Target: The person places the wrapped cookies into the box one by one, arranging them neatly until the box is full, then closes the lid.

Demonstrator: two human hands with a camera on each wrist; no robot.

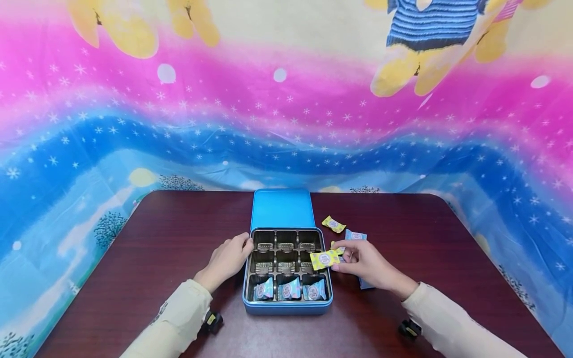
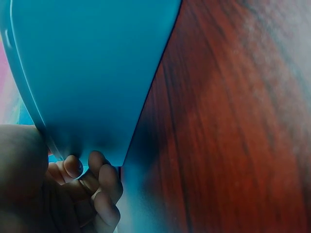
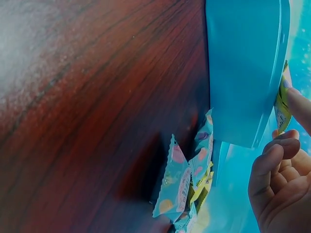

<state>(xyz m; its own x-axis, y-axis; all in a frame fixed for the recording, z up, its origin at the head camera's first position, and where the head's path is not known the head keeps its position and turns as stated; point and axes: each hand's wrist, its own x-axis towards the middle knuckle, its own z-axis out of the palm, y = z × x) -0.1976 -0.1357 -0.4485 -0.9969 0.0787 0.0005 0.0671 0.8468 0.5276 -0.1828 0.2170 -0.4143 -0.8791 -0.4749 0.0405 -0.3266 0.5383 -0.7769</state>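
A blue tin [image 1: 286,309] stands on the table with its lid [image 1: 283,209] laid back behind it. Its dark divided insert has three rows of three compartments; blue-wrapped candies [image 1: 289,288] fill the front row, and the middle and back rows hold none. My right hand [image 1: 369,266] pinches a yellow-wrapped candy [image 1: 324,259] between thumb and fingers, above the right compartment of the middle row. My left hand [image 1: 226,261] rests against the tin's left side near the back corner, fingers loosely bent. In the left wrist view its fingertips [image 2: 108,182] lie beside the tin wall [image 2: 92,73].
Right of the tin lies a loose group of candies: a yellow one [image 1: 334,224] farther back, a blue one [image 1: 355,235], and others partly hidden under my right hand. The dark wooden table [image 1: 179,219] ends at a patterned cloth [image 1: 286,149] behind.
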